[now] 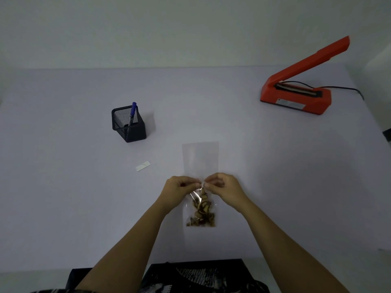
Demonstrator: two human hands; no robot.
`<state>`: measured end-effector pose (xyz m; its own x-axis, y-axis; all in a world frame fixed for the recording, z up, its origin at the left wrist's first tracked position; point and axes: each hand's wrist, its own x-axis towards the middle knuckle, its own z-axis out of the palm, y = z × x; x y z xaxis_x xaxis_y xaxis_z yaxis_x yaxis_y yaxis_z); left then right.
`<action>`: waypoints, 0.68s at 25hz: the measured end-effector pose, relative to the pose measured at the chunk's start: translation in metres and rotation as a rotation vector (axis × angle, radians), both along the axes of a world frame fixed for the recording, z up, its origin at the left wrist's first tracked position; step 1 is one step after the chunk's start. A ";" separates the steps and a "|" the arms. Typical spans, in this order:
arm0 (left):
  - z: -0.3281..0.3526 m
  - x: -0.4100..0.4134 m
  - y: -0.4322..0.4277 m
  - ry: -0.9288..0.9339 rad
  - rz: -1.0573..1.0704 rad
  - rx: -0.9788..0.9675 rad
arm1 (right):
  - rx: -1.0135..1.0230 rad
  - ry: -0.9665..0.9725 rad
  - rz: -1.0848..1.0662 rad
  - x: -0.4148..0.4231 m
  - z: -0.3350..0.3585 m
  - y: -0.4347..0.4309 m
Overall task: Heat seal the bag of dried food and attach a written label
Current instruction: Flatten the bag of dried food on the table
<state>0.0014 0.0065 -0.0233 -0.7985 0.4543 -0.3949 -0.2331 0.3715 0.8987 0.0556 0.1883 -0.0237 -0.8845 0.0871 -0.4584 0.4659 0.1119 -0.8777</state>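
This looks like a small indoor packing bench, plainly furnished and dimly lit. A white table (63,187) fills most of the frame, with a bare pale wall (148,28) across the top. At the upper right stands an orange heat sealer (296,96), arm raised, its black cord (347,88) running to the right edge. Left of centre is a mesh pen holder (135,127) with a blue pen (132,112). A white label strip (143,166) lies just below it, and a clear bag of dried food (201,216) is at lower centre.

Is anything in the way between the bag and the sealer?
Nothing visible. Only bare table lies between the bag, pinched by the left hand and right hand, and the sealer far right, its arm raised. A clear sheet just beyond the hands sits left of that path.
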 end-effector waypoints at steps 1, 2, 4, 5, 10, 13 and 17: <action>-0.002 0.000 0.000 -0.029 0.008 0.001 | 0.011 -0.014 0.006 -0.001 -0.002 0.001; -0.004 -0.001 0.000 -0.058 0.013 -0.001 | 0.014 -0.031 0.012 -0.002 -0.003 0.002; -0.008 -0.004 0.002 -0.056 -0.005 -0.042 | 0.042 -0.057 0.026 -0.004 -0.007 0.004; -0.011 -0.005 0.003 0.012 -0.026 -0.105 | 0.080 -0.059 0.035 -0.005 -0.008 0.004; -0.017 0.004 0.013 0.221 0.017 -0.248 | 0.289 -0.039 0.016 -0.004 -0.019 -0.002; -0.024 0.009 0.010 0.246 0.016 -0.244 | 0.365 -0.017 0.014 -0.002 -0.021 0.000; -0.034 0.011 0.006 0.412 -0.045 -0.323 | 0.537 0.106 0.069 0.001 -0.022 0.000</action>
<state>0.0129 0.0120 -0.0575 -0.8995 0.3990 -0.1781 0.1380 0.6461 0.7506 0.0568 0.1885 -0.0460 -0.9352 0.2244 -0.2739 0.3541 0.5842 -0.7303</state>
